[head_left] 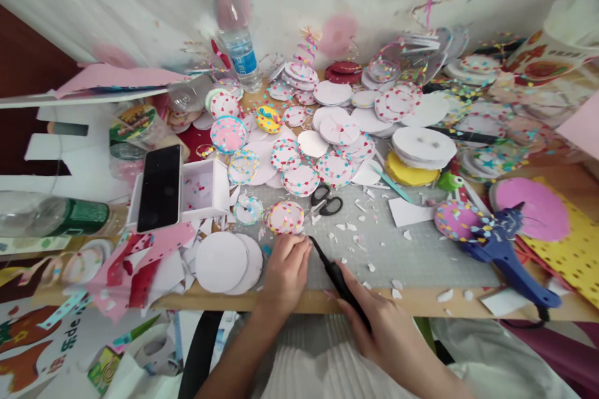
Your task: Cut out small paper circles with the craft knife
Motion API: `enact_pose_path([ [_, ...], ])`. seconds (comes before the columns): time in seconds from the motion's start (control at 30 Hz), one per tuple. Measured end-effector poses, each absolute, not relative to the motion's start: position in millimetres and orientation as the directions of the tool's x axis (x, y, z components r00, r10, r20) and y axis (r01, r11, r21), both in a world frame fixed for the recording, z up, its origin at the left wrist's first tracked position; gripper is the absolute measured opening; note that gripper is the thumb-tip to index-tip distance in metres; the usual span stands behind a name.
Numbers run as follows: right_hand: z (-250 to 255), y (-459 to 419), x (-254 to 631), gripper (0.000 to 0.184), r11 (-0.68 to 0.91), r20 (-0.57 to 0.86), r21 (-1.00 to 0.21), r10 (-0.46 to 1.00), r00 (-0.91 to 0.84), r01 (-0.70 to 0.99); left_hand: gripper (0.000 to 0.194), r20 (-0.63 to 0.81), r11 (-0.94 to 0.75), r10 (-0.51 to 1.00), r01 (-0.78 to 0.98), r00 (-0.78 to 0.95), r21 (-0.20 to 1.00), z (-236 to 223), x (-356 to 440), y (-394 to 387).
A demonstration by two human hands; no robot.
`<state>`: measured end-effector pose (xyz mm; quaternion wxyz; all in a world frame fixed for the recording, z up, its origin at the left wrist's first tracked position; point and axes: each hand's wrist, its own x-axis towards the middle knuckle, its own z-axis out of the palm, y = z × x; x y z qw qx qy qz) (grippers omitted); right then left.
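Note:
My right hand (374,312) is closed around a black tool (344,287) with a long handle and a thin, bent dark tip. The tip points toward the fingers of my left hand (287,262), which are pinched together at the front of the grey cutting mat (421,255). What they pinch is too small to make out. Just beyond those fingertips lies a round white disc (285,217) edged with red, yellow and blue confetti. Black-handled scissors (327,201) rest behind it to the right. Plain white paper circles (222,262) lie left of my left hand.
Many confetti-trimmed discs and paper circles crowd the back. A water bottle (236,31) stands behind them. At left, a phone (160,187) leans on a white box (206,187). A blue glue gun (510,255) lies at right. Paper scraps litter the mat.

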<state>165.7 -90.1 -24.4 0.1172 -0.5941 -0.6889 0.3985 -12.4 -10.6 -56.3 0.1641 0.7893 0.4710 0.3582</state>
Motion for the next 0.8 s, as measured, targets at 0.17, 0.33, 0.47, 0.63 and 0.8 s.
enact_pose_path([
  [0.17,-27.7,-90.3,164.0,0.053,0.013,-0.274,-0.662,0.926,-0.258,0.75,0.017,0.393,-0.478,0.876,0.615,0.281,0.627,-58.4,-12.6,-11.9],
  [0.33,-19.5,-85.7,166.2,0.054,-0.083,-0.324,-0.74,0.913,-0.247,0.667,0.016,0.343,-0.419,0.907,0.586,0.244,0.693,-57.7,-13.5,-12.4],
  [0.47,-9.2,-82.9,170.5,0.055,-0.074,-0.314,-0.769,0.909,-0.275,0.635,0.014,0.3,-0.347,0.938,0.525,0.176,0.777,-50.8,-12.6,-11.9],
  [0.63,6.9,-82.8,177.7,0.054,-0.037,-0.276,-0.803,0.908,-0.316,0.595,0.009,0.191,-0.19,0.981,0.387,0.035,0.902,-32.3,-8.2,-10.8],
  [0.8,15.1,-82.9,176.7,0.054,-0.05,-0.231,-0.873,0.919,-0.32,0.486,0.014,-0.032,0.042,0.997,0.172,-0.064,0.984,-13.9,-7.6,-10.4],
])
